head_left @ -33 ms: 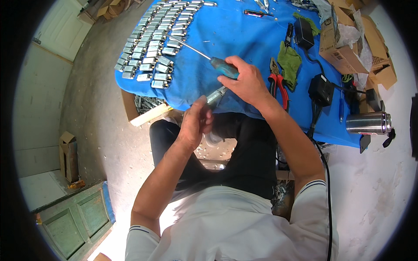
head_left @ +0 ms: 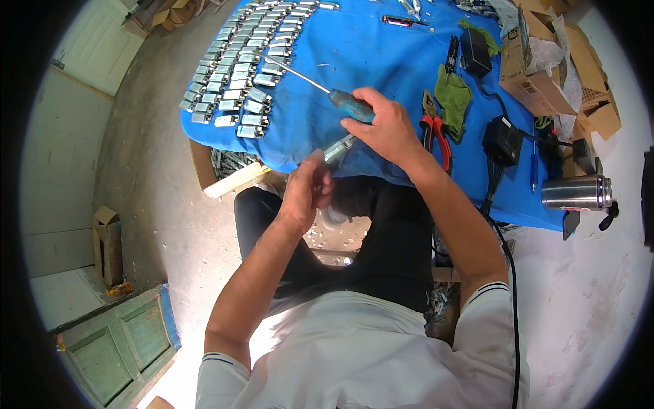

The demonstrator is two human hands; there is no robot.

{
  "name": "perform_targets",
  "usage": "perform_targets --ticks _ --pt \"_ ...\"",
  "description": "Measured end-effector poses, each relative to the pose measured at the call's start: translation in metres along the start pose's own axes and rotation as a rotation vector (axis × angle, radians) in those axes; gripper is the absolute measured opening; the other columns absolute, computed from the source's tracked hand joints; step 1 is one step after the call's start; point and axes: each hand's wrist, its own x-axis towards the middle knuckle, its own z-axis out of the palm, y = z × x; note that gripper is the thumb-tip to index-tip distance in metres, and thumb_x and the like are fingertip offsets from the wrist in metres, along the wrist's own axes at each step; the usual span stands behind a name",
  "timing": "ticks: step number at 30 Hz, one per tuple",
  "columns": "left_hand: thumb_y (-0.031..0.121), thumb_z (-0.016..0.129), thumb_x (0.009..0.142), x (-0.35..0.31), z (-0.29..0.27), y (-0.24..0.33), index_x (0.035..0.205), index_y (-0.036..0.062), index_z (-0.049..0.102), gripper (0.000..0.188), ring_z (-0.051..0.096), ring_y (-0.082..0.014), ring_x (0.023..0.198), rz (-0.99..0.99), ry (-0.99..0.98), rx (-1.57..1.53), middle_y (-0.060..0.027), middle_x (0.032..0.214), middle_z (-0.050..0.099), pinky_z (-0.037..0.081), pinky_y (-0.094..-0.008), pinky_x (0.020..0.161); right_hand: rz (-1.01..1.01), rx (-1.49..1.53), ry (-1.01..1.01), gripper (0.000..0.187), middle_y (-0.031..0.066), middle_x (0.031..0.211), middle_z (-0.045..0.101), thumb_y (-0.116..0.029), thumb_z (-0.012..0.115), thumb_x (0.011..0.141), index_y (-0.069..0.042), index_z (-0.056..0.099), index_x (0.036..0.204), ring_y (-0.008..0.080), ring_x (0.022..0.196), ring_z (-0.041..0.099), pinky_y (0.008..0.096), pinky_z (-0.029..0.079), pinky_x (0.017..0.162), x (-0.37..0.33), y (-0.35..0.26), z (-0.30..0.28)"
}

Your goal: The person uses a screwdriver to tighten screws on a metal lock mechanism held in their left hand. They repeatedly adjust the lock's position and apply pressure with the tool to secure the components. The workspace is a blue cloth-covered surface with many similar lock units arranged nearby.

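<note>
Left hand (head_left: 304, 193) is just off the table (head_left: 368, 61) front edge, above the lap, fingers curled and pinching the lower end of a metal part (head_left: 338, 148). Part tilts up-right, far end by the right hand (head_left: 390, 129); can't tell if they touch. Right forearm angled inward, fingers closed around screwdriver (head_left: 351, 107) handle, shaft pointing up-left toward the metal pieces (head_left: 230, 105).

Grey floor (head_left: 146, 170) left of blue-covered table (head_left: 361, 58). Pale wall (head_left: 61, 170), white door (head_left: 92, 44) farther left of table. Green panelling (head_left: 112, 351) near-left of table; floor washed out bright there.
</note>
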Motion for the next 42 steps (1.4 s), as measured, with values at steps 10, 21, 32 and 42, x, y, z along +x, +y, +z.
perform_targets --ticks 10,21,32,42 --pt "0.049 0.056 0.092 -0.001 -0.003 -0.003 0.069 0.0082 0.049 0.047 0.036 -0.0108 0.047 0.12 0.021 0.085 -0.0016 0.06 0.043 0.025 -0.0257 0.044 0.025 0.067 0.032 0.046 0.016 0.094 0.069 -0.024 0.078 0.078 -0.003 0.06 0.115 0.0305 0.084 0.067 0.0364 0.052 0.074 -0.008 -0.001 -0.003" --pt "0.049 0.057 0.092 -0.004 0.0 -0.002 0.068 0.0086 0.047 0.048 0.035 -0.0107 0.048 0.128 0.075 0.037 -0.0014 0.058 0.04 0.024 -0.0255 0.044 0.184 0.014 -0.053 0.039 0.0101 0.1 0.068 -0.011 0.072 0.08 -0.002 0.064 0.117 0.016 0.086 0.065 0.0287 0.05 0.078 -0.104 -0.057 -0.124" --pt "0.046 0.058 0.091 0.001 -0.004 -0.005 0.065 0.009 0.046 0.046 0.035 -0.0117 0.047 0.132 0.053 -0.006 -0.002 0.056 0.039 0.025 -0.0261 0.043 0.293 -0.037 -0.185 0.035 0.0119 0.091 0.07 -0.003 0.074 0.081 -0.001 0.068 0.115 0.0197 0.078 0.067 0.0279 0.05 0.071 -0.141 -0.08 -0.142" --pt "0.045 0.058 0.091 0.001 -0.003 -0.006 0.064 0.0083 0.046 0.047 0.034 -0.0117 0.047 0.152 0.045 -0.001 -0.0018 0.056 0.038 0.024 -0.0271 0.043 0.351 -0.011 -0.15 0.034 0.0161 0.1 0.072 -0.005 0.073 0.083 0.0 0.068 0.116 0.0219 0.085 0.069 0.029 0.052 0.077 -0.138 -0.085 -0.137"
